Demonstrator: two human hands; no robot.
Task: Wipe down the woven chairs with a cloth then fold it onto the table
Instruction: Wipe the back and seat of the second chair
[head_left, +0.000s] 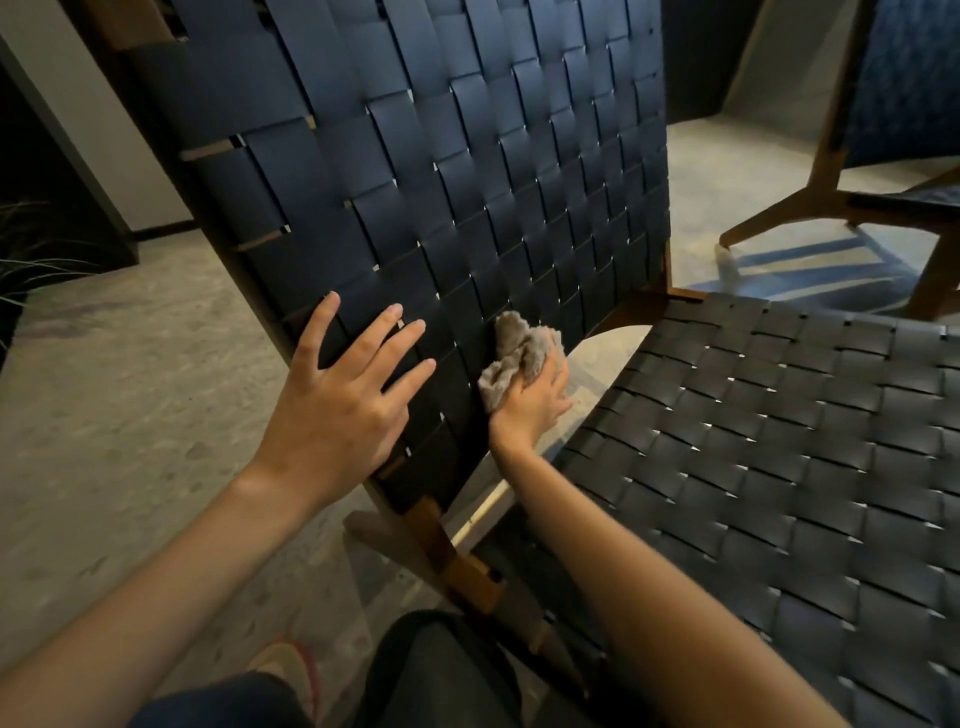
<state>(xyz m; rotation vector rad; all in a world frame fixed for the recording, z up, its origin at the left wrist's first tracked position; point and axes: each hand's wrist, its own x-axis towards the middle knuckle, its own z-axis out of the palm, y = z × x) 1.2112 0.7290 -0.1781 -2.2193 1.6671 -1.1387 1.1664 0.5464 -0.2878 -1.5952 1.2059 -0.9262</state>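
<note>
Grey-brown crumpled cloth is gripped in the right hand and pressed against the black woven-strap chair backrest. Beside it, the left hand is laid flat, fingers spread.

Dim light, soft wide-angle blur

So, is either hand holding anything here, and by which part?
Right hand grips the bunched cloth by its lower end; left hand lies flat on the chair back, holding nothing.
</note>
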